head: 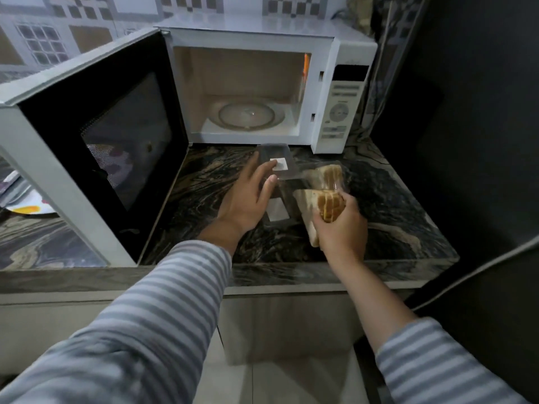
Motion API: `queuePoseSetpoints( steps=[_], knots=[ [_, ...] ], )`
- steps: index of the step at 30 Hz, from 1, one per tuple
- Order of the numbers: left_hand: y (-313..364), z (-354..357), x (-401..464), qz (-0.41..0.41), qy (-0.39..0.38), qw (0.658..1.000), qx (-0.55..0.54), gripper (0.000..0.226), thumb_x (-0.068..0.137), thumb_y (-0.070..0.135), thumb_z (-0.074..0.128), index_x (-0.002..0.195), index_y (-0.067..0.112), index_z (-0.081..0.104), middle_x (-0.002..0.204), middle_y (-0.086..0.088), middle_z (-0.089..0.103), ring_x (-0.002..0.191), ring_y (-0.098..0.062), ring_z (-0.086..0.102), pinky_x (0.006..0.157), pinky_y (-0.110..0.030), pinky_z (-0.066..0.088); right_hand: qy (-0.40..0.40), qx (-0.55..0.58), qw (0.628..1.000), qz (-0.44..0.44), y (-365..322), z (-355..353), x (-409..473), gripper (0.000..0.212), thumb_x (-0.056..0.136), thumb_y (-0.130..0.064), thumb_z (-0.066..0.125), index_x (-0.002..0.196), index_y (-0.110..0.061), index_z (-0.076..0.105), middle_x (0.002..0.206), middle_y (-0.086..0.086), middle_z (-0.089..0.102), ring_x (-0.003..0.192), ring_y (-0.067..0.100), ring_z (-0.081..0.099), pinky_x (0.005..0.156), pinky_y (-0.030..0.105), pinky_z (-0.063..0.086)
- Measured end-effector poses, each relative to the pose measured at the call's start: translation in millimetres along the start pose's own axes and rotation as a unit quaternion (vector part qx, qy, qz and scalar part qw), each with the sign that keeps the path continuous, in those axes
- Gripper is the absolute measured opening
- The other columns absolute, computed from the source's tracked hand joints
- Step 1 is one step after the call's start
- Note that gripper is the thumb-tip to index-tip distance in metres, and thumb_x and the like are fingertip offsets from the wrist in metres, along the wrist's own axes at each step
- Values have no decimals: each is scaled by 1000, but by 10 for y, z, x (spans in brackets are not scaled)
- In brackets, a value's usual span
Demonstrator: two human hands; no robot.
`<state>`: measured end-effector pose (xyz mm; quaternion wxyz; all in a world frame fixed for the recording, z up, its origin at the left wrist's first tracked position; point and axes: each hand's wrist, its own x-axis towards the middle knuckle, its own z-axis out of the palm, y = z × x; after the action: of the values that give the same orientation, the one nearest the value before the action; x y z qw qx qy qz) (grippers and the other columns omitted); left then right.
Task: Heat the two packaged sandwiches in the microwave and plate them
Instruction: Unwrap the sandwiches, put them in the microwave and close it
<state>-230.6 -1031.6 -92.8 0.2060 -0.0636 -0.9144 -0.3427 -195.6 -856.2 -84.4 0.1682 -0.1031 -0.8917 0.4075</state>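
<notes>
Two sandwiches: near sandwich (323, 204), golden layered wedge, in right hand (342, 228) grip; left hand (248, 199) open on clear packaging (275, 161).

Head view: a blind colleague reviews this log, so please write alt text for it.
The right hand grips a sandwich over a dark counter, while the left hand rests on clear packaging. Behind stands a white microwave, door open and empty.

Two packaged sandwiches (323, 188) lie on the counter (393, 205) before the open microwave (323, 91).
</notes>
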Motion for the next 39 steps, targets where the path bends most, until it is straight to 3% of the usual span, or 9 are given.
queuePoseSetpoints(
  steps=[4,10,19,22,25,28,31,35,39],
  knots=[
    [-55,104,-262,18,-7,999,32,44,101,38,38,144,28,38,160,2,16,141,-15,29,103,-28,36,11,25,1000,-8,142,-158,-62,49,85,-30,69,129,-19,51,109,3,66,94,19,63,67,26,44],
    [-199,199,-469,22,-25,996,82,42,100,38,41,137,19,42,153,-4,32,134,-26,41,106,-49,38,19,64,997,-37,175,-366,-60,54,84,-30,70,132,-17,49,112,-1,65,94,12,61,72,21,43],
    [-185,218,-541,-8,-37,988,147,38,101,41,32,121,19,55,132,-1,55,133,-17,39,116,-43,12,26,82,994,-64,-159,-405,205,52,79,-30,73,126,-18,54,111,-2,66,98,14,63,76,20,43],
    [-152,170,-459,-21,-10,995,102,34,97,43,28,105,21,53,108,1,61,114,-19,51,113,-43,18,10,86,994,-73,-360,-342,400,46,79,-29,73,120,-18,56,107,-4,65,96,13,61,75,20,41],
    [-151,84,-305,-9,36,997,64,28,98,34,32,106,17,53,101,-2,63,101,-24,56,99,-42,36,-2,88,993,-85,-581,-245,632,46,79,-27,73,121,-18,56,100,-8,59,89,10,57,73,20,39],
    [-170,-8,-116,3,73,996,54,34,97,34,31,114,15,55,106,-4,65,102,-23,57,94,-41,41,-23,78,993,-85,-814,-113,902,48,80,-28,72,124,-19,54,103,-7,58,88,9,54,71,21,40],
    [-311,-74,83,-18,90,993,80,30,100,30,35,115,15,56,109,-6,64,104,-24,58,94,-40,42,-40,52,994,-88,-1023,81,1208,50,80,-32,71,124,-18,53,117,1,62,102,19,60,76,25,44],
    [-660,-94,416,-126,12,978,166,33,100,36,37,123,17,52,126,-8,58,119,-23,51,104,-39,37,-82,30,991,-102,-1241,440,1581,47,82,-33,69,123,-16,53,121,3,62,108,23,59,78,25,43],
    [-1013,-40,743,-218,-71,954,194,48,101,39,34,144,18,34,156,-3,28,146,-17,17,119,-43,12,-128,20,985,-112,-1403,964,1923,44,84,-33,68,121,-16,53,119,4,62,108,25,59,81,29,44]
  ],
)
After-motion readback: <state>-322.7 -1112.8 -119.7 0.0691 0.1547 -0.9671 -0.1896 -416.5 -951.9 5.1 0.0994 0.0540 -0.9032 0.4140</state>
